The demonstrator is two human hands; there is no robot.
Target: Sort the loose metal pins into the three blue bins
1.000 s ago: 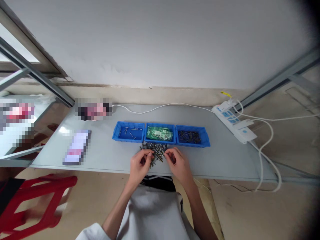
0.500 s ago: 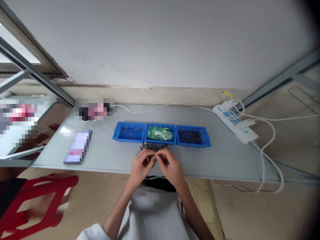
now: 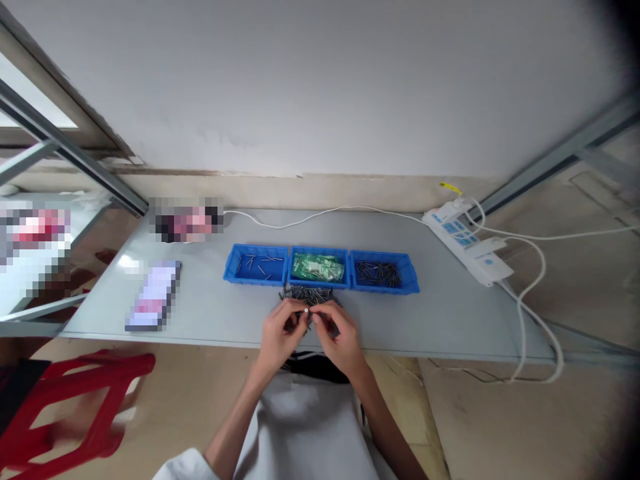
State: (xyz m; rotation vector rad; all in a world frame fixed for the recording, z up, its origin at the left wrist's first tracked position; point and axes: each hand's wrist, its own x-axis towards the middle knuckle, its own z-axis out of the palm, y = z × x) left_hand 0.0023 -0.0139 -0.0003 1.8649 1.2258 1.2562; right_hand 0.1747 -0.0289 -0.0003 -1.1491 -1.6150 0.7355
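My left hand [image 3: 283, 330] pinches a small piece with a round white end [image 3: 306, 310] between thumb and forefinger. My right hand [image 3: 337, 333] meets it with fingertips pinched at the same spot; whatever lies between them is too small to make out. Just beyond and under both hands spreads a heap of dark metal screws [image 3: 309, 294] on the table. Behind the heap stand three blue bins side by side. The left bin [image 3: 233, 273] has several thin silver pieces, the middle bin [image 3: 295, 283] green-and-clear packets [image 3: 317, 267], the right bin [image 3: 411, 275] dark screws [image 3: 377, 272].
A phone [image 3: 154, 297] lies on the grey table [image 3: 440, 320] at left, with a blurred item [image 3: 187, 223] behind it. White cable [image 3: 300, 222] crosses the back to a power strip [image 3: 465, 243] at right. A red stool [image 3: 90, 400] stands on the floor at left.
The white end between my fingertips has turned to face the camera more and sits slightly further left. My hands stay almost in place; the whole view has shifted a little.
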